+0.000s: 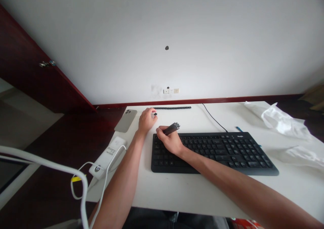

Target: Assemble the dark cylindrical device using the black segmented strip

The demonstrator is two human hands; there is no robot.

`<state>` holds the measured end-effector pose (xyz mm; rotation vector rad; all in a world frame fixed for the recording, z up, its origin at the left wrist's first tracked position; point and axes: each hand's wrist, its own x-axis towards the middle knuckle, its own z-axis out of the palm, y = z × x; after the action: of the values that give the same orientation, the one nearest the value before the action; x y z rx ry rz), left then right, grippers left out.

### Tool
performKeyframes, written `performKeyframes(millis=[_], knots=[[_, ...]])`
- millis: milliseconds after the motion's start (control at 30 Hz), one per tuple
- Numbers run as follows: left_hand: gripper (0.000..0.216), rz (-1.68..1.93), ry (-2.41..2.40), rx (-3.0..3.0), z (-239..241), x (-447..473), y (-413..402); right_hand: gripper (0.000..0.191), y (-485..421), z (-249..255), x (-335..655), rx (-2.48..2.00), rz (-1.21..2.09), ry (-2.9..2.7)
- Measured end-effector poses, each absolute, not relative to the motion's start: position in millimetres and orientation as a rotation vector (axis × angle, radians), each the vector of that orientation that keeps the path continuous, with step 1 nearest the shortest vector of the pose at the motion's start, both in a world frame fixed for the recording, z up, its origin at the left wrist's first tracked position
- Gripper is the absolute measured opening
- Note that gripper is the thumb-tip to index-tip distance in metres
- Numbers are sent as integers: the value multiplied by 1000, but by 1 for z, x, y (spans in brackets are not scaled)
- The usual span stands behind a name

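My left hand (147,120) is at the table's far left part, its fingers curled around a small black piece (155,114) that looks like a keycap. A black keyboard (215,151) lies flat on the white table. Over its upper left corner, my right hand (170,139) is closed round a thick, dark, pen-shaped tool (172,128). The tool tilts, with its blunt end up and to the right; its lower tip is hidden by my fingers. Along the table's back edge runs a row of small black pieces (173,107) resembling keycaps.
A phone (126,120) and a white power strip (108,156) with white cables lie on the left. The keyboard's black cable (215,117) runs to the back edge. Crumpled clear plastic bags (280,119) and a small blue item (239,129) are on the right.
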<state>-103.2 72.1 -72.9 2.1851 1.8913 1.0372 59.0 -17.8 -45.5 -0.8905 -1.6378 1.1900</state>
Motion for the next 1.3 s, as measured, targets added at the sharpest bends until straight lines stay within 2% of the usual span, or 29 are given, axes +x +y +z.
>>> performKeyframes(millis=[167, 400, 567, 767, 1000, 1300], knots=[[18, 931, 1986, 2142, -75, -99, 75, 40, -18, -47, 58, -885, 1190, -1635], [43, 992, 1940, 2146, -77, -103, 75, 39, -18, -46, 59, -878, 1199, -1633], [29, 885, 2117, 2125, -73, -102, 70, 39, -19, -43, 59, -888, 1203, -1627], [33, 912, 2112, 2169, -73, -104, 69, 38, -18, -43, 59, -886, 1204, -1644], [24, 935, 2029, 2181, -77, -104, 74, 35, -18, -46, 60, -876, 1202, -1658], [20, 940, 2143, 2141, -76, -107, 74, 35, -18, -45, 59, -887, 1214, -1666]])
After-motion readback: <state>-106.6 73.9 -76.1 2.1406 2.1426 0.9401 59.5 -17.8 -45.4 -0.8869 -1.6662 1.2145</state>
